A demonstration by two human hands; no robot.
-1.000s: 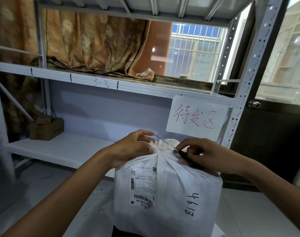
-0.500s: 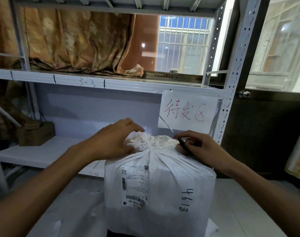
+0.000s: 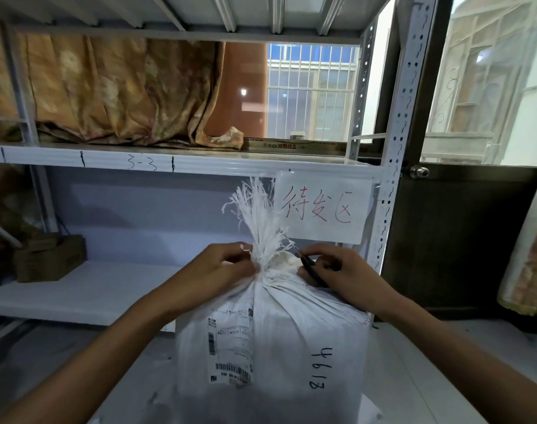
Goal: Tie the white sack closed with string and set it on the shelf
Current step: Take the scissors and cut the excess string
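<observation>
Closest up, the white sack is seen standing upright right under the camera, with a shipping label on its left face and a handwritten number on the right. Its bottom is cut off by the frame edge. It's parked in front of the shelf, not on it yet.

Big change from half a second back: the frayed top was squashed flat under the left hand then, and now it's stood up as a tall tuft. The left hand has been shifted to the left side of the neck, where the gathered fabric is pinched between thumb and curled fingers. The right hand is kept on the right side, fingers curled round a slim dark tool pointed at the base of the tuft. Whether any string is threaded there can't be made out.

So the cinched neck is caught right between the two grips, the sack's bulk below both hands and the tuft above them.

Behind the tuft, a paper sign with red writing is fixed to the shelf frame. Further back, a cardboard box is set at the far left of the lower board. A patterned curtain is draped on the upper level, with a barred window beyond.
</observation>
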